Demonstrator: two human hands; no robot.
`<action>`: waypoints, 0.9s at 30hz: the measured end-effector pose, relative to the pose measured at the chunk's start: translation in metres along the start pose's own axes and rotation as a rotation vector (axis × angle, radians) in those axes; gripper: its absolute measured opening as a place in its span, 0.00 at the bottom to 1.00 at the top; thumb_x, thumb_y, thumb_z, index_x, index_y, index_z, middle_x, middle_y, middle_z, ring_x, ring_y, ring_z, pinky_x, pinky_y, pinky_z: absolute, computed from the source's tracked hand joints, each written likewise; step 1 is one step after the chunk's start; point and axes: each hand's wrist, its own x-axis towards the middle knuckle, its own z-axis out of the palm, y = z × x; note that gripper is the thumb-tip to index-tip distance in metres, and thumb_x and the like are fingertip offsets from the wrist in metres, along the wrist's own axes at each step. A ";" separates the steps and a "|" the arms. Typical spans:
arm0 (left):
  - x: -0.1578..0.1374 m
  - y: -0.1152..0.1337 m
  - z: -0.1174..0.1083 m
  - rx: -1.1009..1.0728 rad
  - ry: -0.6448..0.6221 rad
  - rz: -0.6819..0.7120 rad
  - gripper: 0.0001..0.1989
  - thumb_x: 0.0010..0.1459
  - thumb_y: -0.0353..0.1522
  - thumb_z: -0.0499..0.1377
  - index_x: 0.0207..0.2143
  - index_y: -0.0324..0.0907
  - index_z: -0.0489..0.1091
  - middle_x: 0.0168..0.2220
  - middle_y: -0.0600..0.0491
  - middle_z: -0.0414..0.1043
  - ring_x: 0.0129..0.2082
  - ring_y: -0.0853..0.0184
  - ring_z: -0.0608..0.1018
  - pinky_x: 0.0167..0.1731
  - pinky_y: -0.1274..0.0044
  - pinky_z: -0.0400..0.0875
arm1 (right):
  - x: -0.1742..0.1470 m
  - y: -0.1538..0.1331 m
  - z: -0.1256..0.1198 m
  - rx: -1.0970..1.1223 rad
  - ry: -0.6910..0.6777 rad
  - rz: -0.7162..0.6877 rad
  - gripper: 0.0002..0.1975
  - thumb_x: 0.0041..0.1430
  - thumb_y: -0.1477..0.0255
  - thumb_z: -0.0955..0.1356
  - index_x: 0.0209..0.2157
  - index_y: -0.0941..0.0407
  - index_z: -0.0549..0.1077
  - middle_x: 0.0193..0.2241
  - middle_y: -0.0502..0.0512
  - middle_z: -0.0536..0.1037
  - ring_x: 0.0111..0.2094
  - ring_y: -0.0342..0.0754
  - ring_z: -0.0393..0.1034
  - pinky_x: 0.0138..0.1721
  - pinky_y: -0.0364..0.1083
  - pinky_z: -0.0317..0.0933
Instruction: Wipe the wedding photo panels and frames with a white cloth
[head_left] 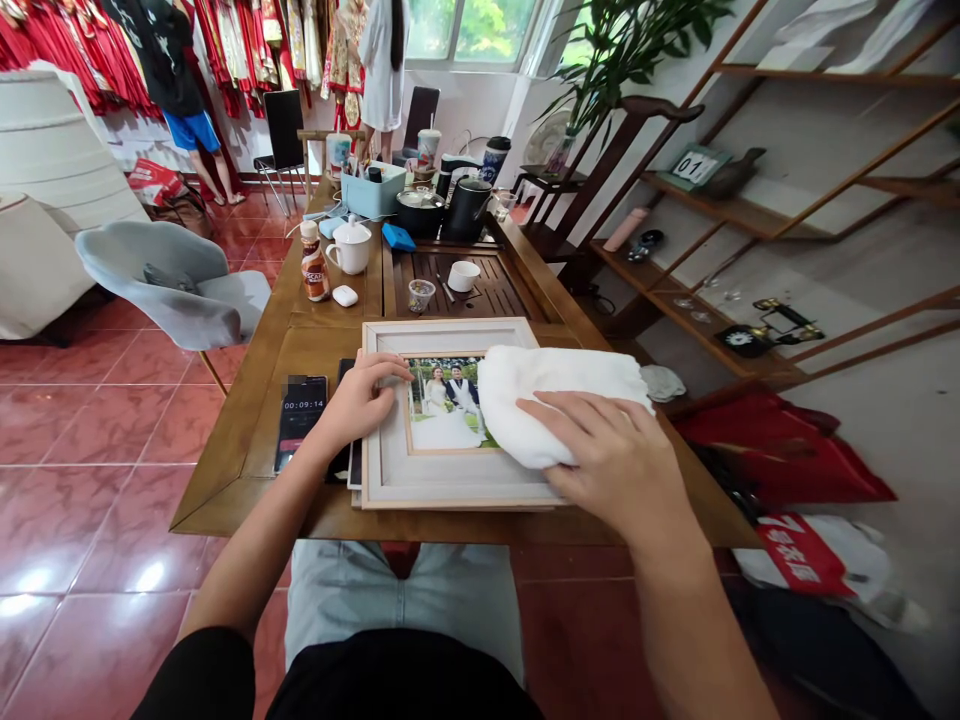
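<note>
Left hand (366, 398) rests, loosely spread, on one photo frame (450, 480); right hand (615, 458) holds one white cloth (555, 375).

We read 00:09:14 on the phone's (301, 425) screen. On the bottle (314, 268) we make out SCAFE, with the start of the word unclear to us. The display (691, 167) shows us a black 01 on white. On the white bag's (874, 552) red panel we see a white 7, then Chinese characters too blurred to read surely.
</note>
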 end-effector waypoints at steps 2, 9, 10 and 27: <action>-0.001 0.000 0.000 -0.017 0.010 0.009 0.22 0.49 0.17 0.50 0.39 0.43 0.77 0.48 0.49 0.79 0.55 0.59 0.77 0.62 0.56 0.65 | 0.008 0.010 0.009 0.021 -0.019 -0.004 0.23 0.57 0.76 0.67 0.55 0.57 0.74 0.52 0.60 0.80 0.50 0.58 0.73 0.49 0.54 0.59; -0.002 0.003 0.000 -0.059 0.021 0.002 0.22 0.49 0.17 0.50 0.39 0.43 0.77 0.47 0.49 0.80 0.53 0.60 0.78 0.59 0.57 0.69 | 0.015 0.024 0.029 0.122 -0.026 0.020 0.22 0.60 0.75 0.66 0.57 0.55 0.73 0.55 0.59 0.78 0.56 0.59 0.70 0.55 0.57 0.58; -0.002 0.003 0.000 -0.061 0.017 0.003 0.22 0.49 0.17 0.50 0.38 0.43 0.77 0.47 0.50 0.80 0.53 0.60 0.78 0.58 0.58 0.69 | 0.012 0.022 0.028 0.123 -0.018 0.016 0.22 0.60 0.75 0.65 0.56 0.55 0.73 0.55 0.59 0.78 0.56 0.59 0.70 0.55 0.57 0.58; 0.002 0.003 0.001 -0.039 0.036 -0.028 0.19 0.49 0.18 0.50 0.35 0.44 0.76 0.45 0.51 0.79 0.50 0.60 0.78 0.60 0.58 0.67 | -0.036 -0.010 -0.008 0.126 0.057 -0.031 0.27 0.56 0.78 0.64 0.58 0.53 0.71 0.53 0.58 0.80 0.53 0.60 0.73 0.55 0.59 0.60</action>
